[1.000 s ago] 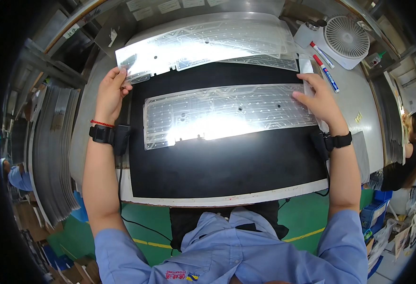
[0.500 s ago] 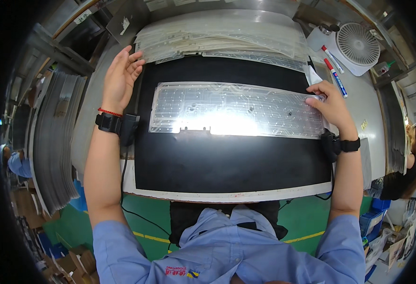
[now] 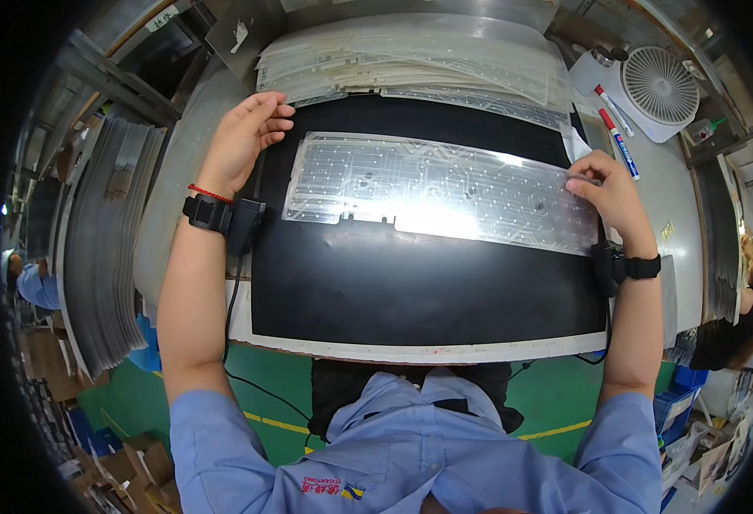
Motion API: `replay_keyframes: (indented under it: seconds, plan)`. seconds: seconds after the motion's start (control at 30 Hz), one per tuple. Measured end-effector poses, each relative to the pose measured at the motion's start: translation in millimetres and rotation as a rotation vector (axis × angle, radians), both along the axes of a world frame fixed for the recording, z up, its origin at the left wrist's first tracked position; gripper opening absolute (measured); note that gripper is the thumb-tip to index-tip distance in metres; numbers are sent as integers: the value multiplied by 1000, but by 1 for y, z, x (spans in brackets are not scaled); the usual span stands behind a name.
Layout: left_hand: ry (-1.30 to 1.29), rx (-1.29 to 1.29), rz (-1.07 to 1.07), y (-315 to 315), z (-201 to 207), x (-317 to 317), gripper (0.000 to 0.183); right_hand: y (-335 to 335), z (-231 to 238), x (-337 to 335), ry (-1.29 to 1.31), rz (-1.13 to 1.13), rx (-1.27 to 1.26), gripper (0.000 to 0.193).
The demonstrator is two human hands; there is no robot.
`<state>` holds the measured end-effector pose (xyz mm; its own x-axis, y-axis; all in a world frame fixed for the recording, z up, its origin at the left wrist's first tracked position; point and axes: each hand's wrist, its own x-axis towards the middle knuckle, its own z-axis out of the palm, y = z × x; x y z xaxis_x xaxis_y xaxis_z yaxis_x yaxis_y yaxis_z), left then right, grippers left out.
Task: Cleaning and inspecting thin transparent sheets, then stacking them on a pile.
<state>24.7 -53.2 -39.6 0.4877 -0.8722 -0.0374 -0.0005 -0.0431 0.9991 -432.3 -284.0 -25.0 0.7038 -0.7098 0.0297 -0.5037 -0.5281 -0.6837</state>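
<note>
A clear keyboard membrane sheet [image 3: 376,176], printed with fine circuit lines and dots, lies slanted over a black mat [image 3: 428,295]. Its left end sits farther from me than its right, and a bright glare covers its middle. My right hand [image 3: 608,190] pinches the sheet's right end between thumb and fingers. My left hand [image 3: 246,141] is raised by the mat's far left corner, fingers loosely bent and apart, holding nothing. Just beyond the mat, a stack of similar clear sheets [image 3: 428,64] spreads across the back of the table.
At the back right stand a white fan [image 3: 661,81] and two markers, a red-and-blue one [image 3: 621,146] and a red-capped white one [image 3: 614,110]. A tall pile of grey sheets [image 3: 111,248] rises to the left. Other people show at both far sides.
The sheet has tilted, its left end moving away from me and its right end slightly nearer. My left hand has come right and a little nearer, its fingers more bent. My right hand keeps its pinch.
</note>
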Motion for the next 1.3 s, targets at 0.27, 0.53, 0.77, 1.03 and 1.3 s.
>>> replay_keyframes:
  seconds: [0.27,0.53,0.77,1.03,1.3]
  plan:
    - [45,105,-176,-1,8,-17,31,-10,-11,-1,-286,-76,205,8]
    - [-21,164,-216,0,3,-15,26,-9,-13,1,-290,-174,205,15]
    - [-90,185,-143,-2,2,-12,19,-10,-7,-3,-175,-154,177,12]
    - [-146,182,-102,-2,1,-18,16,-7,-9,1,-264,-126,116,9]
    - [-163,198,-79,-2,3,-19,15,-7,-10,2,-280,-96,111,9]
